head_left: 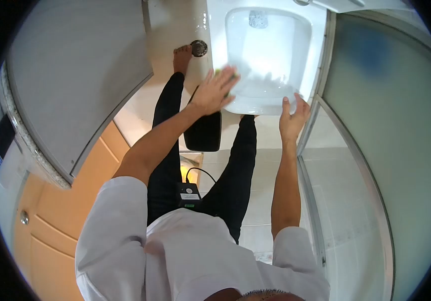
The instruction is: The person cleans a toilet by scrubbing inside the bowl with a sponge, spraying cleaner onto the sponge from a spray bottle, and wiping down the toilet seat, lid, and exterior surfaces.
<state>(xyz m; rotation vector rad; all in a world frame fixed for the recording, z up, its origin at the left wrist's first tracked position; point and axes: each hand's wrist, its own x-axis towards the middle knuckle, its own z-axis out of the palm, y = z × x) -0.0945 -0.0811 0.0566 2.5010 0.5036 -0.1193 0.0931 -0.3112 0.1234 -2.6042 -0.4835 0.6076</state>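
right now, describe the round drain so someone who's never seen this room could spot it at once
Find the big white basin and look just outside its left edge. On the pale floor, right by the toes of the bare foot, is the dark round drain. Its round shape separates it from the squarish speckled patch inside the basin.

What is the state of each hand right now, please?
Left hand: over a green thing at the basin's rim; its grip cannot be told.
Right hand: open near the rim, nothing visible in it.

Greenish item mostly hidden, blue patch blurred
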